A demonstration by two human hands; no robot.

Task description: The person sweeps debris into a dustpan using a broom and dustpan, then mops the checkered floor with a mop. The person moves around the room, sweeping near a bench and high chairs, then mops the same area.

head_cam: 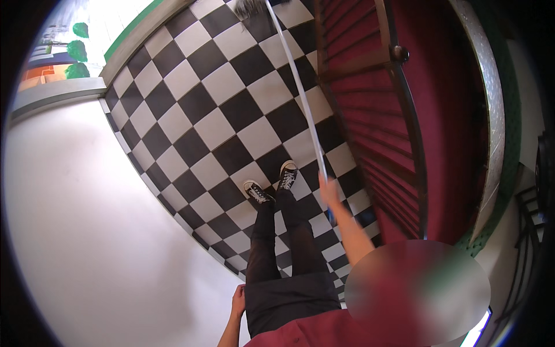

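My right hand [329, 190] grips a long pale mop or broom handle [299, 82] near its blue end. From there the handle runs away from me across the checkered tile floor [223, 82] to a grey, stringy head [251, 8] at the top edge of the view, partly cut off. My left hand [238, 299] hangs beside my dark shorts, its fingers curled; nothing can be made out in it. Black lace-up sneakers [287, 175] are on my feet, on the tiles below me.
A white wall [86, 195] curves along the left, with a painted mural [56, 56] beyond a pale ledge. Close on the right stands a dark brown slatted railing [416, 160] before a maroon surface [451, 108]. A blurred oval covers part of the lower right.
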